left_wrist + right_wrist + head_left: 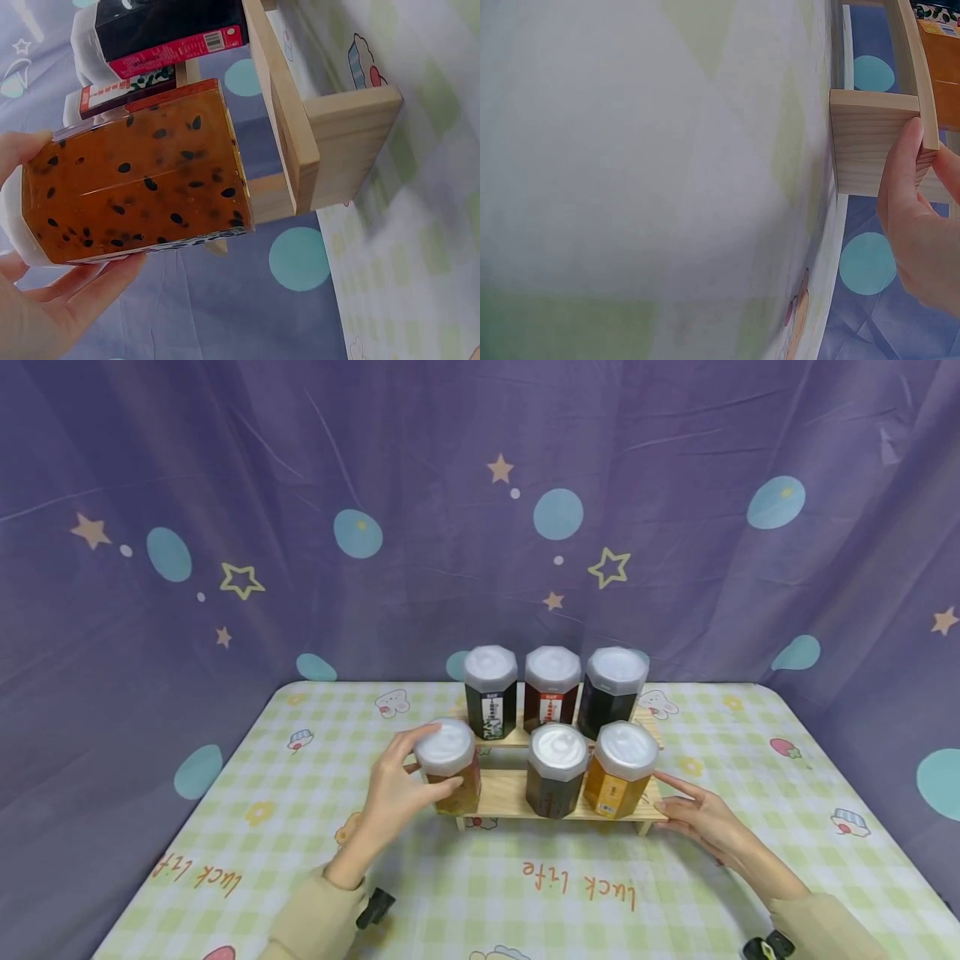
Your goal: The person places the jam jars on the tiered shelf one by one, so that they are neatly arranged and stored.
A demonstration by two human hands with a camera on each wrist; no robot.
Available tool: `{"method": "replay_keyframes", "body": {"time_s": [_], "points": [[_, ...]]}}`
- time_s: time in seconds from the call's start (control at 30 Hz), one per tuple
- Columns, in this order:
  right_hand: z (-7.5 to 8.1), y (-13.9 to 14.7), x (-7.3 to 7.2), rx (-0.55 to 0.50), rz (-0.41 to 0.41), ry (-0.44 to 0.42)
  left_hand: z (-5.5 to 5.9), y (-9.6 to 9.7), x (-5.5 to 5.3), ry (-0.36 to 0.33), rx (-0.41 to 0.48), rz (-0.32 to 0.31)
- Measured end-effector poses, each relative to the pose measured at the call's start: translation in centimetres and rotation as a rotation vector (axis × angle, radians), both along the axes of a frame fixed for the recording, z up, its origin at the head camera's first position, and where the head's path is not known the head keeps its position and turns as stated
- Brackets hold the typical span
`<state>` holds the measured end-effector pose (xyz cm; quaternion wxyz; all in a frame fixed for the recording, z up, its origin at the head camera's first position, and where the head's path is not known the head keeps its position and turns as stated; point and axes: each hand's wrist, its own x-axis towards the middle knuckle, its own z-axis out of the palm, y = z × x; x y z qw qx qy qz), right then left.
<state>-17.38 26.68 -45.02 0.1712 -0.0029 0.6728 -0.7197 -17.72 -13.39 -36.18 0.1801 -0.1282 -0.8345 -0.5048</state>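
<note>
My left hand [397, 789] grips a clear, white-lidded jar [459, 777] at the left end of a two-tier wooden shelf [502, 789]. The left wrist view shows this jar of amber jam with black seeds [142, 176], its base close over the lower board. Fingers and thumb lie around its lid end. At the shelf's right end, my right hand [705, 818] pinches the lower board's edge between thumb and fingers, as the right wrist view shows. On the lower board also stand a dark jar [557, 781] and an orange jar [618, 777].
Three dark jars with white lids stand on the upper tier: a left one [491, 697], a middle one [552, 693] and a right one [609, 697]. A green checked cloth [300, 827] covers the table. Behind it hangs a purple curtain [450, 593].
</note>
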Motion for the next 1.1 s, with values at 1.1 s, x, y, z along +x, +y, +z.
{"method": "replay_keyframes", "body": {"time_s": [1.1], "points": [[0.0,0.0,0.0,-0.005,-0.002,0.001,-0.9,2.9,-0.8,0.014,0.011,-0.086]]}}
